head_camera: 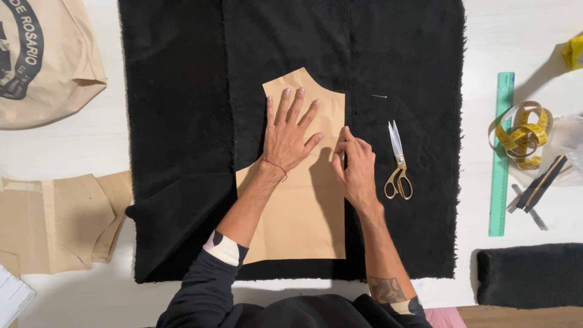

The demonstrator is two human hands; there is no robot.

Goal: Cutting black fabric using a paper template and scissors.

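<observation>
A tan paper pattern piece [303, 212] lies flat on a large black fleece fabric [182, 121] spread over a white table. My left hand [290, 132] presses flat on the upper part of the pattern, fingers spread. My right hand [355, 167] pinches at the pattern's right edge with fingertips together, likely on a small pin, though I cannot make it out. Gold-handled scissors [398, 164] lie shut on the fabric just right of my right hand. A single pin [379, 96] rests on the fabric above the scissors.
A green ruler [501, 152], a yellow tape measure [522, 133] and a dark zipper [543, 182] lie at the right. More tan pattern pieces [61, 222] sit at the left, a cream cloth bag [42, 61] at top left, a black fabric strip [528, 274] at bottom right.
</observation>
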